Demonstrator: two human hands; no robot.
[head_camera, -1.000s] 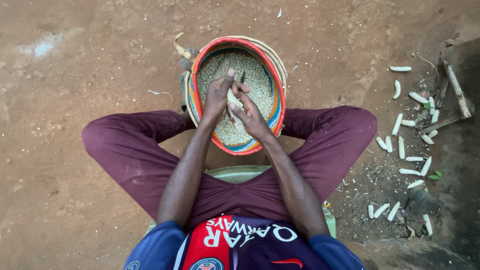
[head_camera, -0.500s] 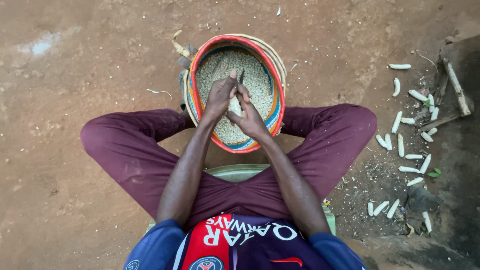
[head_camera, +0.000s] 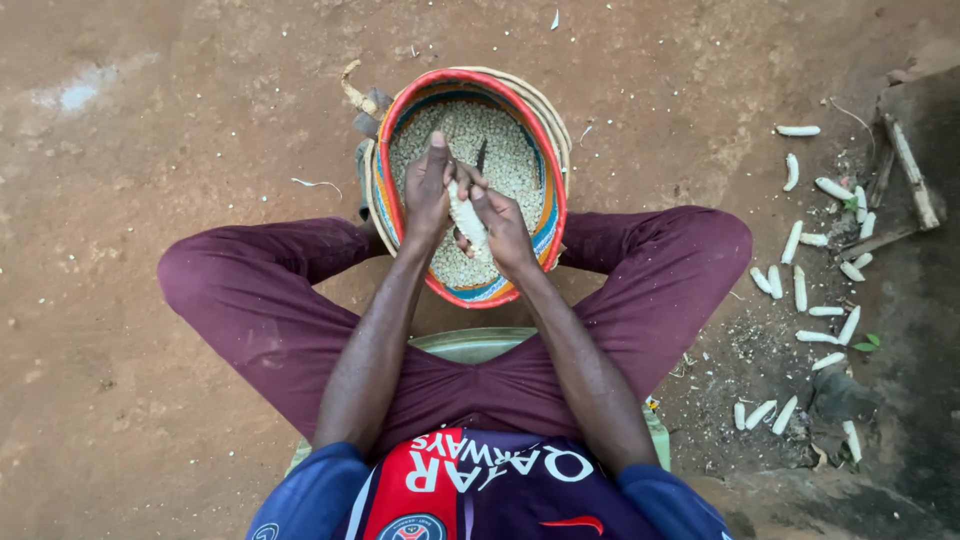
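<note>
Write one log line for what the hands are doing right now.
left hand: grips pale maize cob | right hand: grips same cob | under: round woven basket with red rim holding pale kernels | bare white cobs: on dirt

- The person wears a shirt (head_camera: 490, 490) with short sleeves.
- The shirt is dark blue, with a wide red stripe down the front.
- Big white letters run across the chest.
- A small round badge (head_camera: 412, 527) sits near the bottom edge of the view, on the red part.
- A little red mark sits on the dark blue part, to the right.
- The sleeves are a brighter blue and stop above the elbows.
- The arms are bare below the sleeves.
- The left hand (head_camera: 427, 190) and right hand (head_camera: 505, 228) are bare, with no gloves.
- The trousers (head_camera: 300, 310) are long and dark purple-red.
- The cloth has soft folds at the knees.
</note>
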